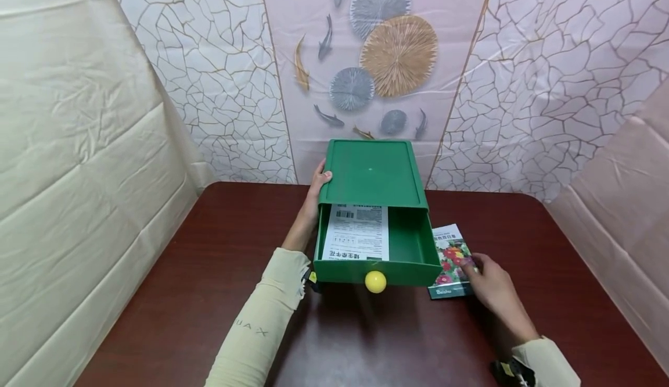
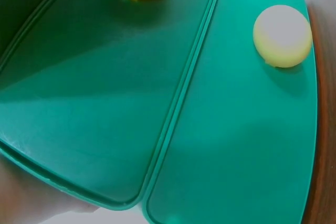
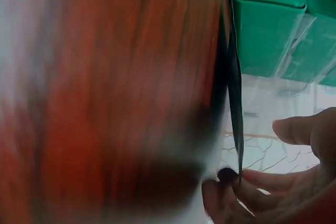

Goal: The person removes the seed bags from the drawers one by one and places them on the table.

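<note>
Inspector: State of both hands?

Operator: From my remote station I see them well apart. The left hand (image 1: 316, 185) grips the green drawer box (image 1: 372, 172) at its upper left edge, thumb over the top. The right hand (image 1: 492, 283) pinches the flowered packet (image 1: 444, 246) at its right edge.

Inspector: Position of that packet?

Operator: Just right of the drawer (image 1: 345, 271), flower print facing up. The right wrist view gives me it edge-on; I cannot tell whether any of it touches the worktop (image 1: 209, 294).

Inspector: Condition of the drawer?

Operator: Drawn out toward the person, yellow knob (image 1: 375, 282) on its front. I note a printed white sheet (image 1: 358, 233) inside, barcode visible, along the left; the drawer's green floor shows to its right.
</note>
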`<state>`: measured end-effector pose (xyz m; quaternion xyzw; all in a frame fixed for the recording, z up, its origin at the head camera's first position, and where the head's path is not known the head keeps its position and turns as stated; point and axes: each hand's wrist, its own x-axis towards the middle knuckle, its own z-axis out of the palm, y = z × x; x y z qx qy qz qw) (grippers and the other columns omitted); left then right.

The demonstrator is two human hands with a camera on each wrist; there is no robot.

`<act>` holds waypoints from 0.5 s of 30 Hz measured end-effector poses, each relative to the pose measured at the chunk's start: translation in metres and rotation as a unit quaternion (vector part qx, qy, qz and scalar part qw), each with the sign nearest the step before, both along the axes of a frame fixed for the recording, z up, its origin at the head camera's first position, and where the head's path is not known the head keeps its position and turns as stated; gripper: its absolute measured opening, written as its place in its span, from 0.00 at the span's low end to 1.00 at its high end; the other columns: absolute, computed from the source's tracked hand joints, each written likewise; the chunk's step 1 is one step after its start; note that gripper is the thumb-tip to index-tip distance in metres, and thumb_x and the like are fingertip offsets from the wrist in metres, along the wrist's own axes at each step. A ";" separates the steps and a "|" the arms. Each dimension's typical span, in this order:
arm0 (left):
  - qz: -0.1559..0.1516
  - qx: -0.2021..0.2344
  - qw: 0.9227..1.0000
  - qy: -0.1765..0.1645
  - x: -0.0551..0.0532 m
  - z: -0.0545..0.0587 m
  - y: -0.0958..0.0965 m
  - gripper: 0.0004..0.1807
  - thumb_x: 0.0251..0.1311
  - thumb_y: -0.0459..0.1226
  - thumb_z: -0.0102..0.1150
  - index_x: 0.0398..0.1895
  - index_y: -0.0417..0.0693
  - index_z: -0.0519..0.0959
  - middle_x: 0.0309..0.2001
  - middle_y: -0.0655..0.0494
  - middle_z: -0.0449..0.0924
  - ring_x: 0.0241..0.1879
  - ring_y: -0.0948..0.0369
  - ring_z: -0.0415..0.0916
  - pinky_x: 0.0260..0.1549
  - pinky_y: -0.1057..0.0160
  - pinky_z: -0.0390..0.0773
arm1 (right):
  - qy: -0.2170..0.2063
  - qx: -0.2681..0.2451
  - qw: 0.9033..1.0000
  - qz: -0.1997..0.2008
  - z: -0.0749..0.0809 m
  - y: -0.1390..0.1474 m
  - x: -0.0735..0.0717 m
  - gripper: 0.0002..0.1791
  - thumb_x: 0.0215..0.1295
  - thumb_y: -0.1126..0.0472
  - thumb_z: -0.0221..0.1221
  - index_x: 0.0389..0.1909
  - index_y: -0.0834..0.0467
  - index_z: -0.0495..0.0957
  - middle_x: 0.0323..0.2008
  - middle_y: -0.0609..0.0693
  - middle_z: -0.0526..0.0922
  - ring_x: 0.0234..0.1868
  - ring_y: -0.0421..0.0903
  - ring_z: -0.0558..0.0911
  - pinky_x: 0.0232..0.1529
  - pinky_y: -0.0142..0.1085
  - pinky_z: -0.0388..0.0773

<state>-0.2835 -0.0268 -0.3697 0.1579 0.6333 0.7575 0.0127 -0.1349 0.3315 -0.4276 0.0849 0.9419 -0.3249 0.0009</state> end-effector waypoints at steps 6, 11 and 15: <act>0.003 0.001 1.000 -0.004 0.000 0.001 0.000 0.48 0.65 0.54 0.41 0.88 0.55 0.44 0.83 0.42 0.46 0.75 0.41 0.56 0.71 0.39 0.57 | 0.120 -0.030 0.989 -0.080 0.001 -0.016 0.007 0.27 0.82 0.53 0.54 0.64 0.74 0.75 0.58 0.75 0.76 0.58 0.69 0.74 0.59 0.62 0.70; 0.002 0.004 1.000 -0.006 -0.001 0.001 0.001 0.48 0.65 0.54 0.41 0.88 0.54 0.44 0.83 0.42 0.45 0.75 0.41 0.54 0.73 0.40 0.55 | 0.282 -0.172 0.925 -0.186 0.001 -0.030 0.011 0.19 0.81 0.54 0.56 0.51 0.68 0.81 0.45 0.52 0.83 0.46 0.42 0.77 0.49 0.31 0.70; 0.006 0.002 1.000 -0.007 -0.001 0.000 0.001 0.48 0.65 0.54 0.42 0.88 0.55 0.45 0.83 0.43 0.45 0.75 0.42 0.54 0.73 0.40 0.55 | 0.506 -0.260 0.811 -0.138 0.005 -0.042 0.012 0.20 0.78 0.63 0.55 0.29 0.76 0.74 0.29 0.43 0.78 0.35 0.36 0.74 0.42 0.26 0.65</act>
